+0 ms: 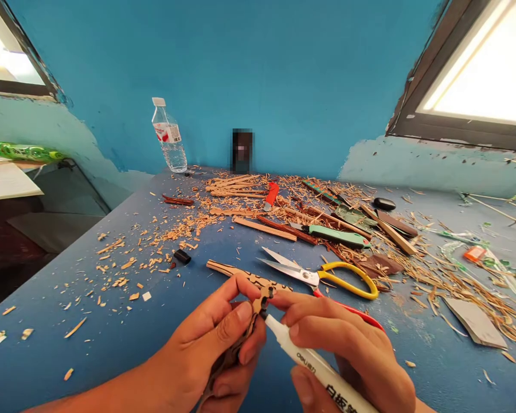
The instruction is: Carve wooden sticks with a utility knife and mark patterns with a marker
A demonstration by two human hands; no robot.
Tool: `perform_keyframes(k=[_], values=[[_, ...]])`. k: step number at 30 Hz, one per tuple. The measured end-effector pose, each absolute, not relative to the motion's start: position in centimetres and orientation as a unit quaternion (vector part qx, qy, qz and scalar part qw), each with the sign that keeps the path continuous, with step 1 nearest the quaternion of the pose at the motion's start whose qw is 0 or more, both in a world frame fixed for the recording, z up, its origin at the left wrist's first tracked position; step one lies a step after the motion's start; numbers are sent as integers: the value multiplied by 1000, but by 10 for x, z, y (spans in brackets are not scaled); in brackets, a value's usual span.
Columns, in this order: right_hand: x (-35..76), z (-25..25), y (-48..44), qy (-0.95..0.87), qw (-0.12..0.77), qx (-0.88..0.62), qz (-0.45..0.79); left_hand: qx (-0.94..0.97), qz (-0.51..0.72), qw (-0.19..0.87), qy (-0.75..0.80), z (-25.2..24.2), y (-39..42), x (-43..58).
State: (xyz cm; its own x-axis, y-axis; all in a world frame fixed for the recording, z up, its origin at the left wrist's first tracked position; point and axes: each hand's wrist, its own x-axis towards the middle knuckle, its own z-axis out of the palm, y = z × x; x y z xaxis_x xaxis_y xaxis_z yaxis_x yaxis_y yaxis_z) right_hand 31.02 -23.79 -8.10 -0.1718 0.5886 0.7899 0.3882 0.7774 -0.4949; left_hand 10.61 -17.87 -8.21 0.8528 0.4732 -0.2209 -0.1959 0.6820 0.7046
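Observation:
My left hand (223, 338) is closed around a thin carved wooden strip (258, 307) with dark marks, its upper end poking out between thumb and forefinger. A white whiteboard marker (309, 361) is gripped in my right hand (348, 338), its black tip touching or very near the strip's end. Fingertips of the right hand also reach that end. Just beyond both hands lies another wooden strip with dark outlines (232, 272), partly hidden by the left fingers. Scissors (313, 275) with yellow and red handles lie open behind my right hand. A black marker cap (182, 256) sits to the left.
Wood shavings (184, 226) litter the blue table (124, 321). A green utility knife (337, 236), a red-handled blade (272, 196) and wooden sticks (264, 229) lie farther back. A water bottle (169, 140) stands near the wall. Folded sandpaper-like sheet (475, 321) lies right.

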Motion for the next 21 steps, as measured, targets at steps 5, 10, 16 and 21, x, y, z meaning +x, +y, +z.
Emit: perform_keyframes(k=[5,10,16,21], values=[[312,-91,-244,-754,555,-335,101,346,185,899,193,-87,-181,105],[316,-76,-248,-693,607,-375,106,363,205,873,254,-73,-174,113],[352,-49,-235,-715,493,-491,62,402,143,850,310,-71,-167,111],[378,-61,-233,-753,426,-492,102,533,47,759,371,-78,-172,107]])
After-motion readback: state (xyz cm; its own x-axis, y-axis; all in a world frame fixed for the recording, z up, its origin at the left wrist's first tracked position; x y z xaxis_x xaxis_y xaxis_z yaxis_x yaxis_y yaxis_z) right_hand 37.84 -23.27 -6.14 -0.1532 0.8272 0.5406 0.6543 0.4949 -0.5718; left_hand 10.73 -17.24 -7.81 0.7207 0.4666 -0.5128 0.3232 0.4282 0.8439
